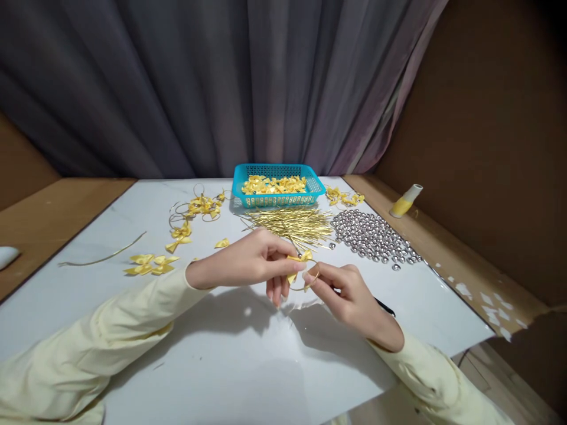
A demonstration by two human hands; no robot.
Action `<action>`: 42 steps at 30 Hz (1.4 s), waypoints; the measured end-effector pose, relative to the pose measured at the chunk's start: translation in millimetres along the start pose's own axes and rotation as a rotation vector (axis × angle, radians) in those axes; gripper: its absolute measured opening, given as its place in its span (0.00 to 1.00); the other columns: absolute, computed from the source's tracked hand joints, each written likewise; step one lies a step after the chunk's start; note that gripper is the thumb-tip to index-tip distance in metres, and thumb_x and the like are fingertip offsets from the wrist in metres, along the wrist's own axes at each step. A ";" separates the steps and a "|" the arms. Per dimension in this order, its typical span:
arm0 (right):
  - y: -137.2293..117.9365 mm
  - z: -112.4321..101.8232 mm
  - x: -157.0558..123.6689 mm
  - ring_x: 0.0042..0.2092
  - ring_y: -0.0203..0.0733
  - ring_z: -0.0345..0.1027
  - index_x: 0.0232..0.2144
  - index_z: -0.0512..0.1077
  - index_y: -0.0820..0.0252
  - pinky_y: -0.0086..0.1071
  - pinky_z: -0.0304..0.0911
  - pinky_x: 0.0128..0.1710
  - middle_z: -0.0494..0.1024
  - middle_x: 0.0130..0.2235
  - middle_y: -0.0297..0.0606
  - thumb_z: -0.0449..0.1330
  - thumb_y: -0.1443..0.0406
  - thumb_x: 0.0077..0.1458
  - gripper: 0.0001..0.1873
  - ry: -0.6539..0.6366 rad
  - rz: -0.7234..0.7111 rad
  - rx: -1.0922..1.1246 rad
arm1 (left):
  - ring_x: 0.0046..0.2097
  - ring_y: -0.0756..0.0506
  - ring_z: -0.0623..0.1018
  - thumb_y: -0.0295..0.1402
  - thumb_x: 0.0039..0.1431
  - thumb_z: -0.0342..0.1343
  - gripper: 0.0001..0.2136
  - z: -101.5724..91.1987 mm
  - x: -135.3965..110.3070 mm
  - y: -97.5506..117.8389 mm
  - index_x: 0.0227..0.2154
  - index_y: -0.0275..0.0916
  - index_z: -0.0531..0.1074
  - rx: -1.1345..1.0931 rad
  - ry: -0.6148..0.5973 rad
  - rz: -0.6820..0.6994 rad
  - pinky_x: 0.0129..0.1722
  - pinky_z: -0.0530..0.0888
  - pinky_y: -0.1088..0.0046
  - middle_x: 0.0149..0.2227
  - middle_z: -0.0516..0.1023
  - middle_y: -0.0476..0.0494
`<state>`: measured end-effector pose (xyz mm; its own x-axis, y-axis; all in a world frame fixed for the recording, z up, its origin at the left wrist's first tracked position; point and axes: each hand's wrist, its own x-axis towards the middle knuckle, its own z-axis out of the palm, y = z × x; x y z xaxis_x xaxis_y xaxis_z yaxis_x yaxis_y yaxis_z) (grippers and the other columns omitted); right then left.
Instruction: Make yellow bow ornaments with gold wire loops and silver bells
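Between thumb and fingers, my left hand [257, 260] pinches a yellow ribbon bow [305, 256] over the middle of the table. A thin gold wire tie [299, 288] curves in a loop from the bow. My right hand [343, 292] is closed on the end of that wire, its thumb and forefinger pressed together. Part of the bow is hidden behind my left fingers. Beyond my hands lies a pile of straight gold wire ties [292, 224], and to its right a spread of small silver bells or beads [372, 233], too small to tell which.
A blue plastic basket [279, 202] of yellow bows stands at the back. Bows with looped wires [204, 205] lie to its left, others [345, 196] to its right. Nearer left are loose bows [150, 264] and a single wire [104, 258]. A yellow-wrapped cone [405, 202] stands far right.
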<state>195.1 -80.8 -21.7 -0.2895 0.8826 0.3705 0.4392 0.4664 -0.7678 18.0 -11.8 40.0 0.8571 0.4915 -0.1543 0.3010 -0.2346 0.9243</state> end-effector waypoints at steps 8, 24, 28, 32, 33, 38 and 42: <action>1.1 -3.4 -2.4 0.18 0.27 0.43 0.24 0.66 0.64 0.24 0.42 0.18 0.52 0.17 0.25 0.51 0.67 0.58 0.12 0.190 -0.055 -0.023 | 0.20 0.51 0.76 0.36 0.59 0.51 0.14 0.0 -1.8 -0.4 0.20 0.35 0.66 0.085 -0.002 -0.005 0.20 0.71 0.82 0.18 0.75 0.47; 0.5 -2.1 -4.3 0.18 0.27 0.44 0.24 0.67 0.63 0.25 0.43 0.18 0.54 0.17 0.25 0.52 0.66 0.58 0.11 0.205 -0.023 -0.033 | 0.20 0.51 0.76 0.36 0.59 0.51 0.14 -0.2 -2.9 0.7 0.21 0.35 0.64 0.025 -0.111 -0.038 0.20 0.73 0.81 0.20 0.75 0.48; -1.3 -2.8 -4.5 0.18 0.27 0.43 0.24 0.66 0.62 0.25 0.42 0.18 0.52 0.16 0.25 0.52 0.66 0.58 0.12 0.196 -0.026 -0.018 | 0.20 0.51 0.76 0.36 0.59 0.51 0.13 0.6 -2.7 1.9 0.21 0.35 0.65 0.020 -0.118 -0.033 0.21 0.73 0.81 0.19 0.76 0.47; -1.9 -2.1 -5.1 0.18 0.27 0.42 0.23 0.65 0.62 0.25 0.42 0.17 0.51 0.16 0.24 0.51 0.66 0.58 0.12 0.187 -0.055 -0.033 | 0.20 0.51 0.76 0.36 0.59 0.51 0.13 1.3 -1.6 3.4 0.21 0.35 0.66 0.064 -0.099 -0.003 0.21 0.72 0.82 0.19 0.76 0.47; -1.7 -1.6 -5.3 0.18 0.27 0.42 0.23 0.65 0.62 0.25 0.42 0.17 0.52 0.16 0.25 0.51 0.66 0.58 0.12 0.186 -0.062 -0.046 | 0.20 0.51 0.76 0.36 0.59 0.51 0.13 1.5 -1.5 3.5 0.21 0.35 0.67 0.084 -0.092 0.009 0.21 0.72 0.82 0.19 0.76 0.47; -1.4 0.8 -6.5 0.17 0.27 0.43 0.24 0.64 0.62 0.25 0.42 0.17 0.52 0.17 0.25 0.51 0.68 0.57 0.10 0.217 -0.126 -0.121 | 0.20 0.52 0.76 0.34 0.60 0.50 0.14 3.6 -2.0 4.4 0.21 0.34 0.68 0.183 -0.051 0.068 0.21 0.70 0.84 0.16 0.75 0.48; -1.6 3.0 -7.3 0.17 0.28 0.42 0.26 0.64 0.61 0.26 0.43 0.18 0.50 0.17 0.24 0.50 0.72 0.56 0.08 0.270 -0.220 -0.213 | 0.20 0.52 0.76 0.34 0.60 0.49 0.14 5.6 -2.0 5.8 0.20 0.34 0.67 0.235 0.004 0.093 0.21 0.69 0.83 0.15 0.74 0.49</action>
<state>193.9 -88.2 -24.8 -0.1747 0.7313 0.6593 0.5661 0.6225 -0.5404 20.4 -18.8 43.8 0.8842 0.4617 -0.0705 0.3099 -0.4670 0.8282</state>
